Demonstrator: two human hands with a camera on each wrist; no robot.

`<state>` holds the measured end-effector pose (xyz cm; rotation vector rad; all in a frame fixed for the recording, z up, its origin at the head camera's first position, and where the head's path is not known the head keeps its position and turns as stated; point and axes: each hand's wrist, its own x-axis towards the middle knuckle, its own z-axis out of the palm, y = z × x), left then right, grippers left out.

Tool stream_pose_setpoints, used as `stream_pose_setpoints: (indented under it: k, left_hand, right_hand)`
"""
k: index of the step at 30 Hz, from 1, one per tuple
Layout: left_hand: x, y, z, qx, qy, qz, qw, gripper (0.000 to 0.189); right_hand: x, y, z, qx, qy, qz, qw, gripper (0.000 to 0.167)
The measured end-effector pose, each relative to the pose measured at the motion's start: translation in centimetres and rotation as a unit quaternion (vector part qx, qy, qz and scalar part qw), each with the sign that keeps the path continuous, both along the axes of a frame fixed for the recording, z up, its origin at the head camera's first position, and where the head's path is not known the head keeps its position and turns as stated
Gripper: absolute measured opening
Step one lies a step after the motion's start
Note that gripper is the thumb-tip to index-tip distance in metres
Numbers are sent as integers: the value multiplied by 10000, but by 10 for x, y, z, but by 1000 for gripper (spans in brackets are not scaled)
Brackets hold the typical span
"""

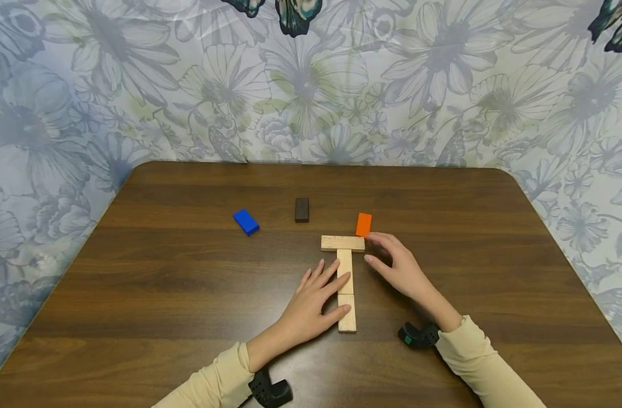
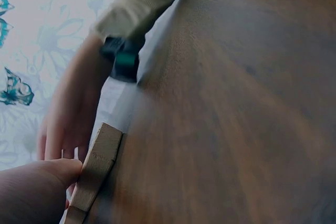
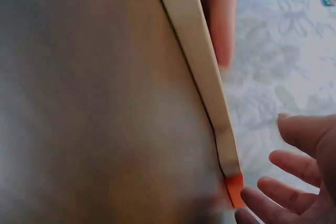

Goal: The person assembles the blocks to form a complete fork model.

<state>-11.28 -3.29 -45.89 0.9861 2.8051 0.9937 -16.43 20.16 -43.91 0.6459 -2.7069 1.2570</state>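
Observation:
Three pale wooden blocks lie in a T: a crosswise block [image 1: 343, 243] on top, with an upper block [image 1: 344, 258] and a lower block [image 1: 347, 323] end to end below it. My left hand [image 1: 309, 310] rests along the left side of this stem, fingers spread, the thumb touching the lower block [image 2: 97, 169]. An orange block [image 1: 363, 224] sits just behind the crosswise block's right end. Right beside that corner, my right hand [image 1: 401, 267] has its fingers loosely extended and grips nothing; whether the index fingertip touches a block, I cannot tell.
Farther back on the brown wooden table [image 1: 163, 272] lie a blue block [image 1: 246, 222], turned at an angle, and a dark brown block [image 1: 301, 209]. A flower-patterned wall covering [image 1: 311, 96] rises behind the table's back edge. Black wrist devices [image 1: 418, 335] hang at both wrists.

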Motion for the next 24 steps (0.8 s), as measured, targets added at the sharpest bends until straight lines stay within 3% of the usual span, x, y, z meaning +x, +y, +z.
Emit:
stream_pose_setpoints:
  k: [4,13,18,24]
  left_hand:
    - [0,-1,1,-5,16,-18,10000,58]
    - [0,0,0,-47,113,-41,9999,59]
    - [0,0,0,-28,153,-65,9999,58]
    - [-1,-2,1,262,-45,9,9996,51]
  right_hand:
    - [18,-4,-3,-211,-31,379,9991,45]
    - [42,-13,-6,534,-366,1411,9879,72]
    - [45,-14,-11,828,-321,1487,9849,77]
    - [44,-14,-14,788,-293,1542,9845,79]
